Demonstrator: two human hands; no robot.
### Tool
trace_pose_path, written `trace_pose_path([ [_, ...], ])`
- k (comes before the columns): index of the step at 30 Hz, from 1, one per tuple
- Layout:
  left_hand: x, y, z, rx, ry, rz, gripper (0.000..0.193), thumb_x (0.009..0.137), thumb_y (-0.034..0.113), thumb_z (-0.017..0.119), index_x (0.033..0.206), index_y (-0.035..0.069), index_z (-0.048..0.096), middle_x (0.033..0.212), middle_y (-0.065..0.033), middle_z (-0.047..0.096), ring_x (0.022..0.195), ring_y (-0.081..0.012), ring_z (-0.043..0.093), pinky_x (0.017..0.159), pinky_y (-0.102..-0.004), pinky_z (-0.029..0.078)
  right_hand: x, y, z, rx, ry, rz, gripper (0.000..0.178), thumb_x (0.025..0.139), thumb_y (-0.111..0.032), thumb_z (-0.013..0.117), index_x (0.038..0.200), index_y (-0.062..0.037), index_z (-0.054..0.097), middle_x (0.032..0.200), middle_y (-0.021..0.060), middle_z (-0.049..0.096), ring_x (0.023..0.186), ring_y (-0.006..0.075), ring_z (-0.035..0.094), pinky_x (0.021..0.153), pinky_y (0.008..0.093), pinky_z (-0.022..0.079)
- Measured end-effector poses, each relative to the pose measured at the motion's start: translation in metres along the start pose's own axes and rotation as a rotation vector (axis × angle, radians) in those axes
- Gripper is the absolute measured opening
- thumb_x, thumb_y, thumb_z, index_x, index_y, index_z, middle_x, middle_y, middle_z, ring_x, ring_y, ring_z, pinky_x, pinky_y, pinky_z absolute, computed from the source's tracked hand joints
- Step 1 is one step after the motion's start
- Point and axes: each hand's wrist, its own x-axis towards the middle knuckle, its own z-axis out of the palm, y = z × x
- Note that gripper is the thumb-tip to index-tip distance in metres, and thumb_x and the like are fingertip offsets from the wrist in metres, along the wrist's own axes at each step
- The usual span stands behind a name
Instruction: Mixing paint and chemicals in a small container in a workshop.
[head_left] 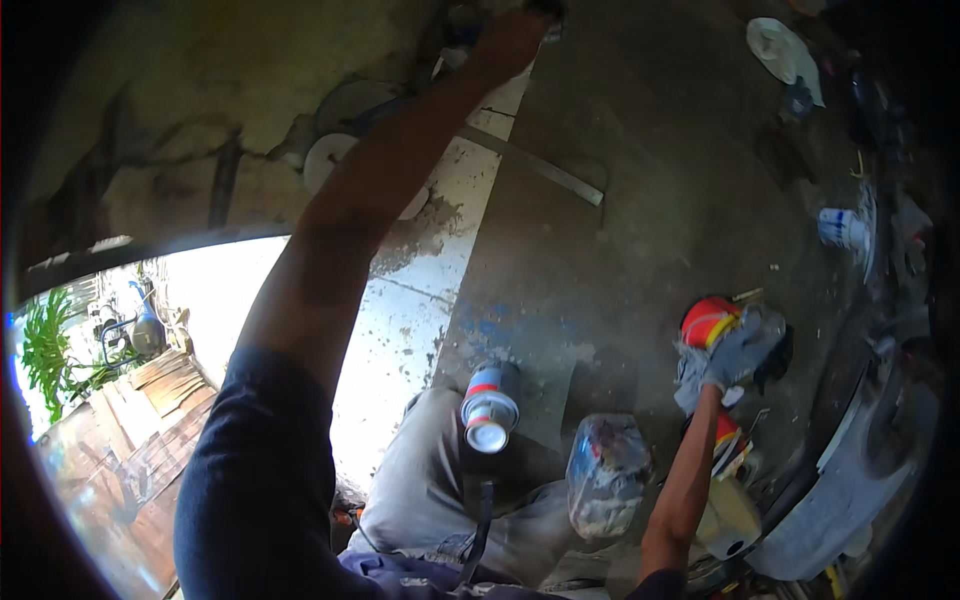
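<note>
My left arm stretches far forward, and my bare left hand (pixel 510 45) is closed at the top edge on something dark that I cannot make out. At the right, my right hand (pixel 735 355) reaches down beside a red and yellow can (pixel 708 320). Grey, crumpled material covers this hand; whether it is a glove or a rag I cannot tell, and its fingers are hidden. Close to my right wrist stands a second red and yellow can (pixel 728 440). A clear, smudged plastic container (pixel 608 475) is in front of me, left of my right forearm.
White cans with red bands (pixel 488 410) stand by my left knee. A flat strip (pixel 550 170) lies ahead, near pale discs (pixel 328 160) partly behind my arm. Rightward are a blue and white can (pixel 842 228), a yellowish jug (pixel 728 520) and a white roll (pixel 780 50). Boards (pixel 130 430) lie outside, left.
</note>
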Motion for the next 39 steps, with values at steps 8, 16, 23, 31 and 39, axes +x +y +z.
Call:
trace_pose_path([
  [8,-0.186,0.225,-0.162,-0.252,0.084,0.179,0.031,0.085,-0.003,0.062,0.115,0.003,0.069,0.108,-0.0189,0.072,0.095,-0.0374,0.070,0.080,-0.0471,0.058,-0.004,0.031,-0.041,0.238,0.006,0.102,0.055,0.106,-0.029,0.062,0.148,0.0043,0.049,0.142,0.0233,0.061,0.131,0.0338,0.059,0.113,0.0413,0.043],
  [16,-0.420,0.406,-0.286,-0.476,-0.033,0.183,0.033,0.084,-0.004,0.065,0.115,0.005,0.072,0.113,-0.0125,0.072,0.094,-0.0335,0.068,0.076,-0.0433,0.059,-0.051,-0.040,-0.251,0.388,0.013,0.202,0.063,0.105,-0.035,0.064,0.151,0.0043,0.045,0.146,0.0232,0.058,0.131,0.0323,0.059,0.110,0.0401,0.045],
  [23,-0.580,0.478,-0.236,-0.506,-0.321,0.069,0.037,0.086,0.004,0.061,0.121,0.007,0.071,0.113,-0.0138,0.071,0.099,-0.0349,0.067,0.084,-0.0450,0.059,-0.272,-0.032,-0.402,0.753,-0.061,0.572,0.054,0.108,-0.036,0.058,0.147,0.0010,0.052,0.141,0.0170,0.060,0.123,0.0261,0.063,0.104,0.0381,0.050],
  [31,-0.628,0.475,-0.173,-0.478,-0.610,-0.068,0.028,0.094,0.009,0.057,0.116,0.005,0.072,0.115,-0.0227,0.071,0.104,-0.0425,0.070,0.089,-0.0492,0.058,-0.511,-0.054,-0.517,1.037,-0.064,1.107,0.063,0.105,-0.041,0.061,0.158,-0.0147,0.039,0.143,0.0100,0.054,0.123,0.0259,0.061,0.097,0.0409,0.057],
  [39,-0.617,0.486,-0.179,-0.573,-0.469,-0.128,0.021,0.093,0.013,0.062,0.108,0.004,0.074,0.106,-0.0250,0.072,0.102,-0.0455,0.070,0.085,-0.0532,0.057,-0.435,-0.122,-0.480,0.540,-0.509,0.724,0.045,0.094,-0.041,0.075,0.122,-0.0071,0.066,0.108,0.0100,0.069,0.099,0.0229,0.069,0.083,0.0357,0.057],
])
